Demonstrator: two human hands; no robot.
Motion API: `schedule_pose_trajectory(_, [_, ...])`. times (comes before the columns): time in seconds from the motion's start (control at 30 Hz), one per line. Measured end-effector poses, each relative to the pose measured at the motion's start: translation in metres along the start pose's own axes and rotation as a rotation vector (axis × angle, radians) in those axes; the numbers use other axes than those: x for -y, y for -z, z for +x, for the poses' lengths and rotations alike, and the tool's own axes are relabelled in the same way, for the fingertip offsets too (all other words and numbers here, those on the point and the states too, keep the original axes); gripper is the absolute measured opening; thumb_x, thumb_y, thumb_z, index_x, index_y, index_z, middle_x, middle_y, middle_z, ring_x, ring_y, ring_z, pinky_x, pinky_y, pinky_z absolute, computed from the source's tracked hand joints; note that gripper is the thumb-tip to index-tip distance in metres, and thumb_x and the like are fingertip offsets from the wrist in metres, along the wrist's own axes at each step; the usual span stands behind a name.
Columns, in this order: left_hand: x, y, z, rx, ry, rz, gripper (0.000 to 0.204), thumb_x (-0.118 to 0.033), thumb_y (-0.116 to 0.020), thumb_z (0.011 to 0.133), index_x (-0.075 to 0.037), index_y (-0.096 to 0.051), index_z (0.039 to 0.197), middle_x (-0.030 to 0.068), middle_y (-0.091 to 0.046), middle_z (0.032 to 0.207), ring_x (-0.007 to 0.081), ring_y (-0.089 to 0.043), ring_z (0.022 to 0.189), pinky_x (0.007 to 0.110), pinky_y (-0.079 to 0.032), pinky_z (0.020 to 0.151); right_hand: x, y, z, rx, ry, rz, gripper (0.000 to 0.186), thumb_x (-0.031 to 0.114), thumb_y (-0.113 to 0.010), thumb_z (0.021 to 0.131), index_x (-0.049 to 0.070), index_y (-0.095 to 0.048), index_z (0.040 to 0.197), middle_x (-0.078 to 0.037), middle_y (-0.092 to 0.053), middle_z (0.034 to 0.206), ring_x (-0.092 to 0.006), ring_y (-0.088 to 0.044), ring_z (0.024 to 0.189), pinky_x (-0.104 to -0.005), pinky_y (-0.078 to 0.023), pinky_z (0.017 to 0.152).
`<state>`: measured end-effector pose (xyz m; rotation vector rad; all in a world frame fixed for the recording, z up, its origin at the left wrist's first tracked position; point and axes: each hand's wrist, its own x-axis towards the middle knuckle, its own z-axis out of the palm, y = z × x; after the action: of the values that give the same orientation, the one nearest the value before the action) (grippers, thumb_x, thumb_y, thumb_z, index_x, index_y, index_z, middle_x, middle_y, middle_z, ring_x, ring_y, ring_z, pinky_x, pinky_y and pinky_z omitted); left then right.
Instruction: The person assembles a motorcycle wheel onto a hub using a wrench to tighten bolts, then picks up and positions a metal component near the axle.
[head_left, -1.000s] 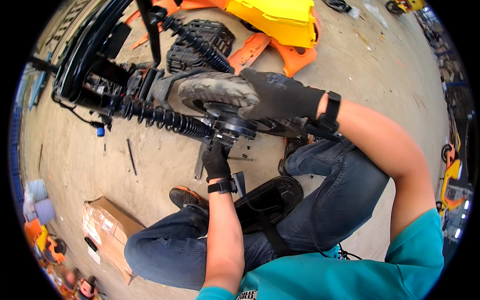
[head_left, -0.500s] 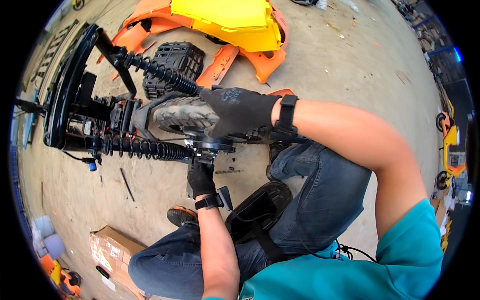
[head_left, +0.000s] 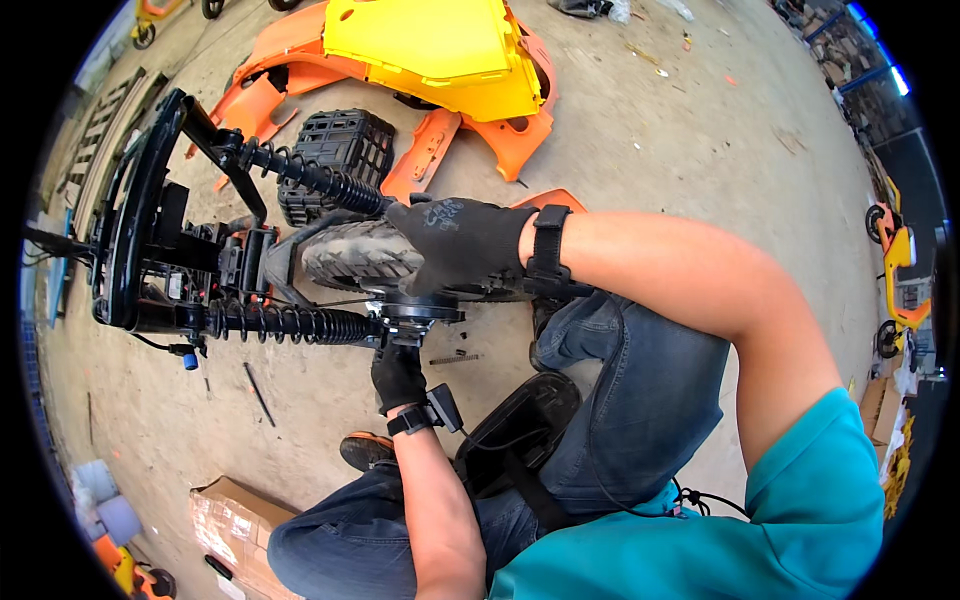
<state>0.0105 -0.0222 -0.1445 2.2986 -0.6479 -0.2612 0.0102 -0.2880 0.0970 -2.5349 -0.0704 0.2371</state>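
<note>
My right hand point(head_left: 462, 243), in a black work glove, lies over the tyre of a wheel point(head_left: 345, 252), its fingers curled onto the tread and side. The wheel sits between two black coil-spring shock absorbers point(head_left: 290, 323) on a black vehicle frame point(head_left: 140, 235). Below the round wheel hub point(head_left: 415, 308), my gloved left hand point(head_left: 398, 376) is raised to the axle end, where the near shock absorber meets it. Its fingers are bent upward and mostly hidden by the hub parts, so what they grip cannot be made out.
Orange and yellow body panels point(head_left: 430, 60) and a black plastic crate point(head_left: 335, 160) lie beyond the wheel. A loose spring point(head_left: 455, 359) and a thin black rod point(head_left: 259, 394) are on the concrete floor. A cardboard box point(head_left: 240, 525) stands by my left knee.
The whole view has shifted slightly. Both hands stay at the same places on the wheel and hub, with little visible movement.
</note>
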Motion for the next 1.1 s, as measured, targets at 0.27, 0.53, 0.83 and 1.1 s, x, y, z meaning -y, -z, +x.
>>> schedule_pose_trajectory(0.27, [-0.016,0.001,-0.001,-0.133,0.038,-0.267,0.03,-0.013,-0.073,0.079,-0.009,-0.065,0.108,0.013,-0.068,0.083,0.0321,-0.065,0.073,0.041,-0.051,0.064,-0.006,-0.009,0.0,-0.062,0.037,-0.034,0.072,0.037,-0.079,0.073,-0.008,-0.048,0.12,-0.03,-0.064,0.106,-0.0419,-0.063,0.104,-0.0444,-0.05,0.088])
schedule_pose_trajectory(0.53, [0.009,-0.002,0.002,0.044,0.096,-0.168,0.042,-0.002,-0.065,0.085,-0.003,-0.059,0.127,0.0187,-0.069,0.097,0.035,-0.066,0.085,0.041,-0.053,0.071,-0.005,-0.008,0.003,0.015,0.015,-0.04,0.096,0.039,-0.08,0.074,-0.009,-0.032,0.144,-0.032,-0.052,0.134,-0.0405,-0.057,0.12,-0.0421,-0.048,0.097])
schedule_pose_trajectory(0.83, [-0.014,0.004,0.001,-0.111,-0.077,-0.141,0.037,-0.006,-0.067,0.079,-0.007,-0.063,0.115,0.0184,-0.068,0.094,0.041,-0.063,0.087,0.044,-0.052,0.073,-0.002,-0.006,0.001,-0.009,-0.061,0.025,0.096,0.043,-0.08,0.072,-0.009,-0.038,0.14,-0.032,-0.059,0.123,-0.0393,-0.061,0.113,-0.0413,-0.049,0.096])
schedule_pose_trajectory(1.1, [-0.019,-0.007,0.01,-0.172,0.772,-1.415,0.026,-0.012,-0.059,0.094,-0.002,-0.061,0.118,0.0052,-0.068,0.1,0.0172,-0.065,0.082,0.031,-0.053,0.071,0.0,-0.012,0.007,-0.058,-0.002,-0.106,0.091,0.045,-0.077,0.077,-0.008,-0.037,0.14,-0.031,-0.06,0.12,-0.0412,-0.061,0.111,-0.0426,-0.049,0.093])
